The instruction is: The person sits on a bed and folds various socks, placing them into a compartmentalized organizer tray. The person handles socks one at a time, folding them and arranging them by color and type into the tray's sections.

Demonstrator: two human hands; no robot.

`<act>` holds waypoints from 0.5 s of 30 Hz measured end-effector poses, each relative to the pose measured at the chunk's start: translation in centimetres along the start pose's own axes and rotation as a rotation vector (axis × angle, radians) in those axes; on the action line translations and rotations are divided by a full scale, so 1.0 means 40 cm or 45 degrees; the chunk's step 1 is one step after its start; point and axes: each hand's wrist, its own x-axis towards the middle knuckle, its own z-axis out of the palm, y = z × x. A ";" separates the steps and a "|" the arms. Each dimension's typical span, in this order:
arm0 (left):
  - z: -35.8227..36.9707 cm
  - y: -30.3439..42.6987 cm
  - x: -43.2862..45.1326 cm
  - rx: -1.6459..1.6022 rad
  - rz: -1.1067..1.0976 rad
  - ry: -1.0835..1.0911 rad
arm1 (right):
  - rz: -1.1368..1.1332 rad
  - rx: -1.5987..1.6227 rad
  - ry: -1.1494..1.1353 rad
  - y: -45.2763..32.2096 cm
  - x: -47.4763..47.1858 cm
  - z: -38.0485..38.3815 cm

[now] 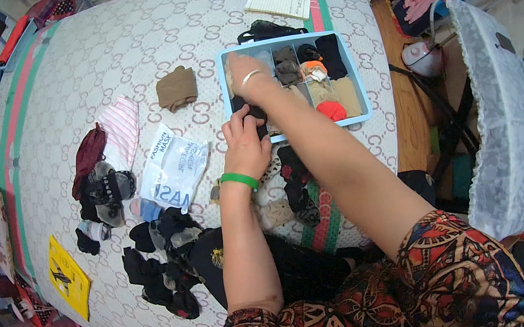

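A light-blue divided storage box (363,94) lies on the bed with rolled and folded socks or hosiery in its compartments. My right hand (246,70), blurred and wearing a bangle, reaches into the back left compartment beside a beige cloth (228,73). Its fingertips are hard to make out. At the box's near left corner, my left hand (245,140) touches a black cloth item (258,113) with bent fingers; a green band (240,179) circles its wrist. Whether it grips the cloth is unclear. Other compartments hold an orange piece (314,69), a red one (331,111) and a tan one (346,97).
A folded brown cloth (176,88) and a printed plastic bag (172,173) lie left of the box. Black hosiery (157,280), a striped cloth (120,130) and a yellow card (69,279) are farther left. Behind the box are black fabric (271,29) and a lined notepad (277,2).
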 end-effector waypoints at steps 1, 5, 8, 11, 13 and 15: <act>0.004 -0.003 0.001 -0.013 0.009 0.012 | -0.036 0.104 -0.023 0.032 -0.015 -0.025; -0.004 -0.020 -0.006 -0.031 -0.021 0.038 | -0.065 1.193 -0.082 0.158 -0.137 -0.158; -0.005 -0.009 0.000 -0.060 -0.010 0.044 | 0.071 1.168 0.213 0.284 -0.274 -0.217; -0.006 -0.004 0.004 -0.014 0.017 0.103 | 0.206 1.116 0.262 0.342 -0.407 -0.238; 0.006 -0.015 0.006 -0.005 0.044 0.130 | 0.254 1.048 0.264 0.346 -0.500 -0.214; 0.009 -0.018 0.000 0.014 0.041 0.134 | 0.225 0.962 0.249 0.337 -0.567 -0.184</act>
